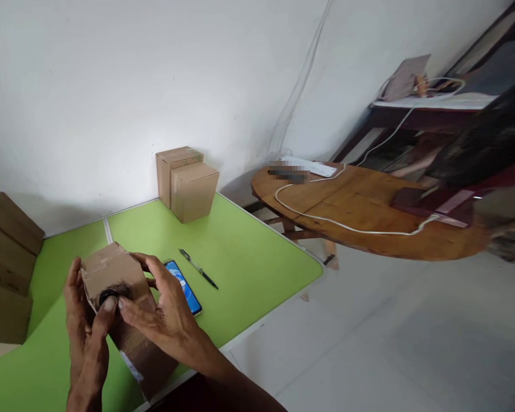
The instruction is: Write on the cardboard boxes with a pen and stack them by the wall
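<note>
No legible text or labels.

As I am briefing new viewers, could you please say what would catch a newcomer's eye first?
The bright green table dominates the lower left. Over it, the left hand and right hand hold a cardboard box, with a round black object between them. A lit phone lies beside the right hand.

Has a white wall (111, 86) at the back, with soft shadows (239, 186) low on it. Shows a green table (257, 257) against this wall, a rounded wooden table (364, 197) to its right, and pale grey floor (347, 332) below both.
</note>
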A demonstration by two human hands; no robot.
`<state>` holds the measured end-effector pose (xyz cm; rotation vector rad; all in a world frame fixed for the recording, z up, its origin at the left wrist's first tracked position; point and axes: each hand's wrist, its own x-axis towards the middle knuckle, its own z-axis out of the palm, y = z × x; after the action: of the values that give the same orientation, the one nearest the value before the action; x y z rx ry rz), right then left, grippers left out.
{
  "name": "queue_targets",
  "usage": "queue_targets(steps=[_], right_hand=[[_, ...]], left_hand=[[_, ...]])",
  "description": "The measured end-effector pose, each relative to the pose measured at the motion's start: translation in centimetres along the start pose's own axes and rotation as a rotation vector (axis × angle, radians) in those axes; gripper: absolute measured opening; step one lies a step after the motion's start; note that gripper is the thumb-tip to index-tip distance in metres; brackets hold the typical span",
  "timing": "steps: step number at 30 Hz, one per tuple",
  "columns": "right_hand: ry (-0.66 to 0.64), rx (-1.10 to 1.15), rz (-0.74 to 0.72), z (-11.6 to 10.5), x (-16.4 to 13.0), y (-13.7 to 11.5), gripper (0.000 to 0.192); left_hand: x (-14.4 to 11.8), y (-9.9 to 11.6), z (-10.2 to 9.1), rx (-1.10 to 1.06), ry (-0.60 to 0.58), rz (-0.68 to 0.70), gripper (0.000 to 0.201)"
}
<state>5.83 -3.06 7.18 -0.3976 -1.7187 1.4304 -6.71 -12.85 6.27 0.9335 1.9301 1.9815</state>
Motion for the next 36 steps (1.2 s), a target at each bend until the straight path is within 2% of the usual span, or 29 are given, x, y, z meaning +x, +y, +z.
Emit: queue_targets(steps=[4, 8, 11, 14, 19, 23, 25, 28, 30, 33, 36], right_hand=[[-0.009, -0.049, -0.071, -0.5, 0.0, -0.4, 0.068], [-0.008, -0.076, -0.099, -0.4, -0.2, -0.2, 0.075], [0.006, -0.127, -0.108, -0.1, -0.3, 0.6, 0.083], [0.042, -0.206, -0.154, -0.2, -0.3, 1.2, 0.083], [0.049, -0.354, -0.092, -1.1, -0.2, 1.1, 0.072], [0.011, -0.264, -0.106, -2.5, 0.7, 2.5, 0.064], [0.022, -0.355, 0.031, -4.0, 1.4, 4.1, 0.058], [0.123, -0.811, 0.456, -7.0, 2.1, 6.9, 0.041], [0.162, -0.958, 0.653, -8.8, 2.1, 8.6, 0.026], [0.180, -0.965, 0.784, -10.7, 1.6, 10.6, 0.012], [0.206, -0.902, 0.801, -11.7, 1.0, 11.3, 0.013]], left_hand=[[-0.5, 1.5, 0.2, 0.189, 0.091, 0.113, 0.097], [-0.4, 1.3, -0.7, 0.376, 0.133, 0.162, 0.101], [-0.2, 1.0, -1.1, 0.483, 0.105, 0.157, 0.106], [-0.4, 0.9, -1.0, 0.507, 0.052, 0.187, 0.106], [-0.2, -0.6, -0.8, 0.490, -0.163, 0.279, 0.108], [0.5, -1.9, -1.1, 0.451, -0.166, 0.301, 0.113], [0.7, -2.1, -1.3, 0.395, -0.144, 0.239, 0.108], [0.7, -2.2, -1.7, 0.309, -0.124, 0.108, 0.111], [0.7, -2.2, -1.8, 0.265, -0.118, 0.059, 0.113], [0.8, -2.3, -1.6, 0.238, -0.120, 0.054, 0.121], [1.1, -2.5, -1.6, 0.212, -0.136, 0.046, 0.127]])
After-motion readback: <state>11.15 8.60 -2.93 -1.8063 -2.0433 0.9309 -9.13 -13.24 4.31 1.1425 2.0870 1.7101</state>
